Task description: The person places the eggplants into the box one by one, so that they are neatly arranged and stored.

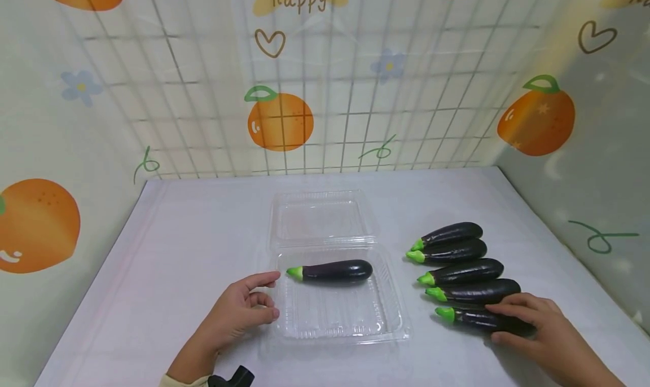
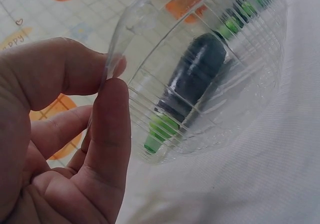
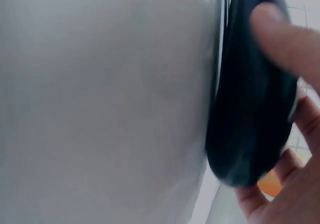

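Note:
A clear plastic clamshell box [image 1: 335, 313] lies with its lid folded back, and one dark eggplant [image 1: 337, 271] with a green stem rests inside it. My left hand [image 1: 244, 305] pinches the box's left rim between thumb and forefinger, as the left wrist view shows up close. On the right, my right hand [image 1: 540, 325] grips the nearest eggplant [image 1: 479, 319] of a row by its thick end. The thumb is on the near side and the fingers lie across the far side. That eggplant's rounded end [image 3: 245, 154] fills much of the right wrist view.
Several more eggplants [image 1: 472, 291] lie side by side beyond the right hand, stems toward the box. The transparent lid [image 1: 320, 220] lies flat behind the base. A white cloth covers the table [image 1: 203, 223], and a fruit-print curtain [image 1: 330, 82] hangs over a wire grid behind.

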`<state>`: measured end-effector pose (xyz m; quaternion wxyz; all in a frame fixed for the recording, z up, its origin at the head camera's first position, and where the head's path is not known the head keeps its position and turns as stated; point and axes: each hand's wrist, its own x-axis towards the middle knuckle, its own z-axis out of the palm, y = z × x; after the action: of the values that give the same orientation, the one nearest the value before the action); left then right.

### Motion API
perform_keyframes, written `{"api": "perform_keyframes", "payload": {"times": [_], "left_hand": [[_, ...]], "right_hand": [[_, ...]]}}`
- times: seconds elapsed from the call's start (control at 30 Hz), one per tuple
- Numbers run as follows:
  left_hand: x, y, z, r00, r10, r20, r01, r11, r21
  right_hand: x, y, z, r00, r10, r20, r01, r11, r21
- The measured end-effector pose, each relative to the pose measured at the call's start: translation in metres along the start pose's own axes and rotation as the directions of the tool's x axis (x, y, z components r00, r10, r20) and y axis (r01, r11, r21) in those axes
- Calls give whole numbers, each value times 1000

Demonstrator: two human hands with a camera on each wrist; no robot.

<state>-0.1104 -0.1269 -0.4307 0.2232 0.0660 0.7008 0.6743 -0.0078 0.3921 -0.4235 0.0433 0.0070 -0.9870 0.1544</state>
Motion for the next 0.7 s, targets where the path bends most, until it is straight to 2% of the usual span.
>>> {"api": "perform_keyframes", "payload": {"times": [0.1, 0.3, 0.47, 0.6, 0.7], "left_hand": [[0, 0, 0, 1000, -1, -3, 1, 1000, 0], [0, 1, 1, 1000, -5, 4, 5, 1000, -2], [0, -1, -1, 1000, -1, 18, 1, 1000, -6], [0, 0, -1, 1000, -3, 16, 3, 1000, -1], [0, 1, -1, 1000, -6, 12, 6, 1000, 5]], "right_hand": [[-1, 1, -1, 1000, 19, -5, -19, 999, 33], [1, -8, -6, 994, -51, -98, 68, 983, 173], [8, -29, -18, 992, -61, -114, 84, 973, 214], [20, -50, -22, 970, -149, -190, 200, 938, 283], [31, -65, -22, 965, -166, -205, 224, 926, 303]]}}
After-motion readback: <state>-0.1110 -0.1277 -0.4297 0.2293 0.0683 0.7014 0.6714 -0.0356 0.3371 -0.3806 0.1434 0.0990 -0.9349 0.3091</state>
